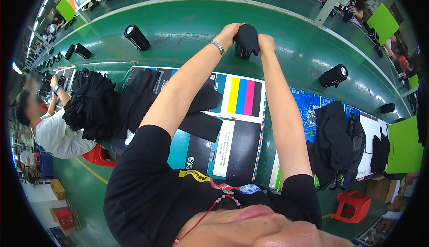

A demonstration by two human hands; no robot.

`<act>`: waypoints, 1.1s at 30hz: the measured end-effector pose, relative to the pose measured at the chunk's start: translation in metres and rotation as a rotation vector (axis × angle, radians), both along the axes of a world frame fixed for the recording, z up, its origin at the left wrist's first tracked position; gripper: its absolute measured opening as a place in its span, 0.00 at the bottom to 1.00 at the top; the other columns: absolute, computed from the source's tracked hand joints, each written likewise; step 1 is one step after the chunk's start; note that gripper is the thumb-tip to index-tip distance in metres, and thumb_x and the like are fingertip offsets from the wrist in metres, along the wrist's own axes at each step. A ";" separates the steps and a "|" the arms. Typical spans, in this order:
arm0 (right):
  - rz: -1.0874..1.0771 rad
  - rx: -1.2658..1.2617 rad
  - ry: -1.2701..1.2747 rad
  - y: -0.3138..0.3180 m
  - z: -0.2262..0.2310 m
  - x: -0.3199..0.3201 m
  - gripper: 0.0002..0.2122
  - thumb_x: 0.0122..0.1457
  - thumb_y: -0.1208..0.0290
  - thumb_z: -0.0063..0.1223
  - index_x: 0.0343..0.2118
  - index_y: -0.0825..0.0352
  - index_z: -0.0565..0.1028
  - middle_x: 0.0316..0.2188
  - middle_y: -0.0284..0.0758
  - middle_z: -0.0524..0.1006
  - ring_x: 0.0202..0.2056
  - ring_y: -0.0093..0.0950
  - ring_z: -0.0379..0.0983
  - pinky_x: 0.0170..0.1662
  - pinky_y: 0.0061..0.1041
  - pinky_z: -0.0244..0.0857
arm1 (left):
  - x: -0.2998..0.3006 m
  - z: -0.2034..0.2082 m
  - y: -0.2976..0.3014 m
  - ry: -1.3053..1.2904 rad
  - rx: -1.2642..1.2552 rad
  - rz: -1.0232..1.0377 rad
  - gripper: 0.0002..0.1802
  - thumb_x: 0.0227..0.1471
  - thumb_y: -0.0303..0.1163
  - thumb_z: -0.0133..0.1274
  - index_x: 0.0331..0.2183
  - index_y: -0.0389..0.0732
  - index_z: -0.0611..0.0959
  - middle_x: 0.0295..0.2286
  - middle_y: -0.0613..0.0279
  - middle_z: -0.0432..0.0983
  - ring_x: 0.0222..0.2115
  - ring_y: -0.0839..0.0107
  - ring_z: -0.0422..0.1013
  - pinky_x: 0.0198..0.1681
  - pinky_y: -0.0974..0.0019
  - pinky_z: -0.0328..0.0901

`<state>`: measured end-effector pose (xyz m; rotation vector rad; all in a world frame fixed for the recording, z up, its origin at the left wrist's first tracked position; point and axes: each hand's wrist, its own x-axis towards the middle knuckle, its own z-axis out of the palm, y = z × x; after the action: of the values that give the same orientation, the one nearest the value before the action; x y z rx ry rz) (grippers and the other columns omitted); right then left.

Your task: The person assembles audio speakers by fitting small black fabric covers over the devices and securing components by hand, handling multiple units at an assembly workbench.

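Both my arms reach out over the green conveyor belt point(187, 32). My left hand point(230, 32), with a metal watch band at the wrist, is closed on the upper left edge of a black cloth bag point(247, 37). Opposite it, my right hand point(267, 43) grips the bag's right edge. The dark cloth is stretched between the two hands. Under it shows the lower part of a black cylindrical speaker point(242, 53) standing on the belt. How far the cloth covers the speaker is hard to make out.
Other black speakers point(136, 37) point(333, 75) stand or lie along the belt. Nearer me, printed sheets point(241, 157) cover the table, with a pile of black cloth bags point(93, 104) at left and more black cloth point(331, 135) at right. A co-worker point(58, 133) sits at left; a red stool point(351, 207) is lower right.
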<state>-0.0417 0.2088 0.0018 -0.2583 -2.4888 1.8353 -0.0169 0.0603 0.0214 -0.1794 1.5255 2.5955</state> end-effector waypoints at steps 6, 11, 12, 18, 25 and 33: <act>0.111 -0.315 -0.208 -0.005 0.013 0.034 0.09 0.50 0.72 0.42 0.31 0.66 0.75 0.29 0.34 0.75 0.30 0.27 0.73 0.31 0.28 0.70 | -0.019 -0.076 -0.017 -0.043 -0.603 0.287 0.19 0.56 0.41 0.47 0.37 0.35 0.81 0.29 0.59 0.78 0.29 0.74 0.72 0.36 0.72 0.63; 0.157 -0.114 -0.178 0.017 -0.006 0.013 0.08 0.53 0.69 0.45 0.31 0.65 0.75 0.30 0.33 0.75 0.32 0.26 0.72 0.31 0.26 0.67 | -0.029 -0.115 -0.002 0.341 -1.257 0.457 0.25 0.56 0.52 0.42 0.37 0.44 0.85 0.53 0.61 0.67 0.59 0.56 0.53 0.61 0.44 0.38; 0.168 -0.040 -0.183 0.024 -0.015 0.008 0.08 0.53 0.68 0.46 0.31 0.65 0.75 0.29 0.32 0.75 0.32 0.26 0.72 0.31 0.26 0.66 | -0.028 -0.115 0.003 0.308 -1.146 0.381 0.25 0.55 0.52 0.44 0.37 0.42 0.85 0.56 0.61 0.63 0.60 0.55 0.49 0.62 0.46 0.36; 0.304 0.153 -0.186 0.034 -0.042 -0.005 0.09 0.53 0.68 0.49 0.27 0.68 0.77 0.24 0.34 0.75 0.28 0.27 0.73 0.30 0.25 0.63 | -0.012 -0.108 -0.003 0.287 -1.491 0.350 0.24 0.54 0.52 0.47 0.36 0.43 0.86 0.56 0.55 0.61 0.60 0.56 0.50 0.62 0.46 0.37; 0.249 0.382 0.191 0.040 -0.060 0.006 0.12 0.43 0.67 0.52 0.23 0.73 0.78 0.25 0.56 0.74 0.34 0.48 0.75 0.38 0.37 0.68 | 0.012 -0.089 0.009 0.307 -1.677 0.335 0.15 0.56 0.43 0.44 0.42 0.56 0.83 0.57 0.56 0.59 0.60 0.59 0.51 0.60 0.43 0.40; 0.104 0.506 -0.019 0.035 -0.030 0.021 0.17 0.44 0.60 0.57 0.30 0.72 0.80 0.33 0.52 0.77 0.40 0.46 0.75 0.44 0.37 0.67 | 0.044 0.004 0.036 0.733 -0.763 0.279 0.28 0.48 0.48 0.57 0.43 0.34 0.78 0.41 0.52 0.76 0.41 0.70 0.73 0.41 0.67 0.66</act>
<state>-0.0203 0.2435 -0.0280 -0.1259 -2.9115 1.1647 0.0268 0.0963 0.0258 0.6019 2.8686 2.1961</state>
